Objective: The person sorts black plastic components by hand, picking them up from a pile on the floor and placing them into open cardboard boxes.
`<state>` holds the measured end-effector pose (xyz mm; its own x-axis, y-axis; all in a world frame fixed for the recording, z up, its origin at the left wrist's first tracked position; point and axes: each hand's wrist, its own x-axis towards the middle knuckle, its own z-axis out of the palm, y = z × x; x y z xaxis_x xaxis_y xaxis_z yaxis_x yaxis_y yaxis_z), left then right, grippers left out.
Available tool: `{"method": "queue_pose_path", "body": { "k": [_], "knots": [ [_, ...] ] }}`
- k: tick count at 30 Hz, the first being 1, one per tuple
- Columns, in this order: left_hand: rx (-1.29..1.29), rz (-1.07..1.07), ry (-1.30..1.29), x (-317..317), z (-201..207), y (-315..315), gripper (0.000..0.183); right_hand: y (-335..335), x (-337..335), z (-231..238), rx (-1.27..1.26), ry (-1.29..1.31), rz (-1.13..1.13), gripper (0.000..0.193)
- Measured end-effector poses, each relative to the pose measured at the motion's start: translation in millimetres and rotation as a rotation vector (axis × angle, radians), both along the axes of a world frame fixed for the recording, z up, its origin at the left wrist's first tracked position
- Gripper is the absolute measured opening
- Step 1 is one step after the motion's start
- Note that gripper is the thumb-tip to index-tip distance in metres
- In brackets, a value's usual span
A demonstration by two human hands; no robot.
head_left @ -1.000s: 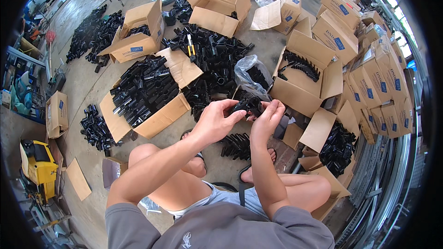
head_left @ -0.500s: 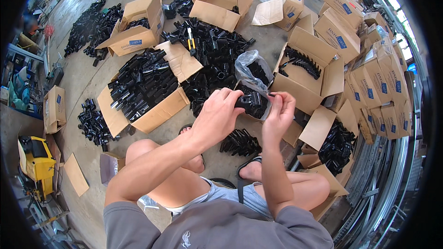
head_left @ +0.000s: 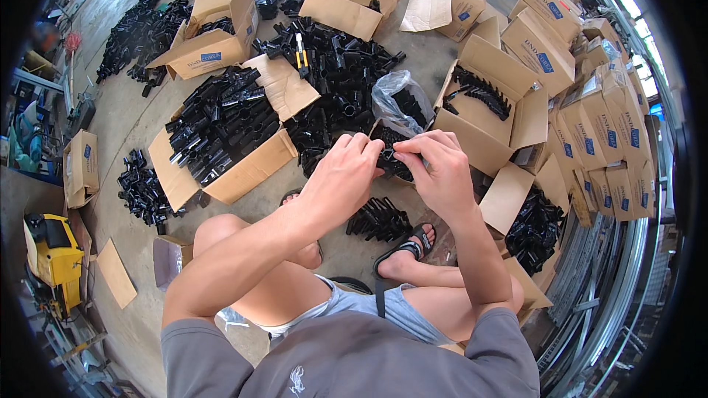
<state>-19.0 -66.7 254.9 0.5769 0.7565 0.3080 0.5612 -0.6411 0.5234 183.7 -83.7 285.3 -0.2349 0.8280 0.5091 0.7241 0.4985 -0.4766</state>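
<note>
My left hand (head_left: 345,175) is closed around a small black fitting (head_left: 384,155), mostly hidden by the fingers and hard to tell from the dark parts behind. Close to its right, my right hand (head_left: 436,168) pinches at the fitting with thumb and forefinger; what is in that pinch is too small to make out. Just beyond the hands stands a clear plastic bag (head_left: 391,92) with black parts in it. Below them on the floor lies a row of black fittings (head_left: 378,219), between my feet.
An open carton (head_left: 251,169) full of black tubular parts stands at left, beside a large loose heap (head_left: 346,66). Another open carton (head_left: 472,136) at right holds a row of fittings. Stacked closed boxes (head_left: 605,140) and long metal profiles (head_left: 590,324) line the right side.
My right hand has moved left and inward, its fingers now meeting the fitting at my left hand. My right foot has shifted a little outward.
</note>
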Motion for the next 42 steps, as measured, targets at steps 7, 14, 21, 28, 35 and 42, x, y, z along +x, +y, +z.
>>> {"method": "queue_pose_path", "body": {
  "k": [7, 14, 21, 28, 35, 42],
  "knots": [
    [-0.038, 0.001, -0.010, -3, 2, 2, 0.037, 3, -3, -11, 0.023, -0.017, 0.036, 0.006],
    [-0.044, 0.009, -0.001, -4, -1, 4, 0.038, 4, -3, -15, 0.000, -0.015, 0.047, 0.007],
    [-0.066, 0.002, 0.020, -1, 2, 5, 0.039, 0, -4, -12, 0.008, 0.035, 0.036, 0.011],
    [-0.091, 0.009, -0.026, -5, 3, 5, 0.039, -2, -1, -15, -0.002, 0.018, 0.047, 0.015],
    [-0.198, 0.068, -0.253, -10, 28, 17, 0.049, -3, 7, -39, -0.559, 0.963, 0.072, 0.042],
    [-0.574, 0.114, -0.403, -18, 20, 29, 0.040, -2, -1, -51, -0.764, 1.047, 0.020, 0.038]
  ]
}}
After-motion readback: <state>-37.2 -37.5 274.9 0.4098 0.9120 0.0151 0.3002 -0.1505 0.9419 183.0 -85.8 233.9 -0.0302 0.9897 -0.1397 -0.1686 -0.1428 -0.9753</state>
